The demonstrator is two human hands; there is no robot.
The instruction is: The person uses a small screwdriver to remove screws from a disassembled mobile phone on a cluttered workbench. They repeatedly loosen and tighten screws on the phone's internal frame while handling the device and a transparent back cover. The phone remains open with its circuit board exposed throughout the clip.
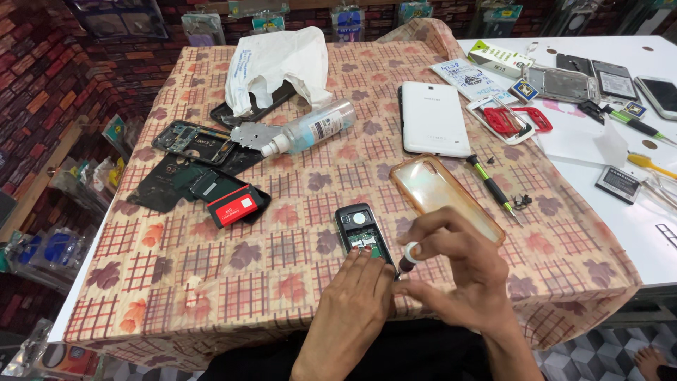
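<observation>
Table draped in a beige checked cloth with a leaf print. On it, from largest to smallest: crumpled white plastic bag at the far edge; white rectangular tablet lying back up; clear phone case with an orange rim; clear spray bottle lying on its side; small black opened phone with its circuit board exposed, near the front edge. Left hand lies flat, fingers extended, pressing the phone's lower end. Right hand pinches a dark-handled screwdriver with a white cap between thumb and fingertips, held upright at the phone's lower right corner.
</observation>
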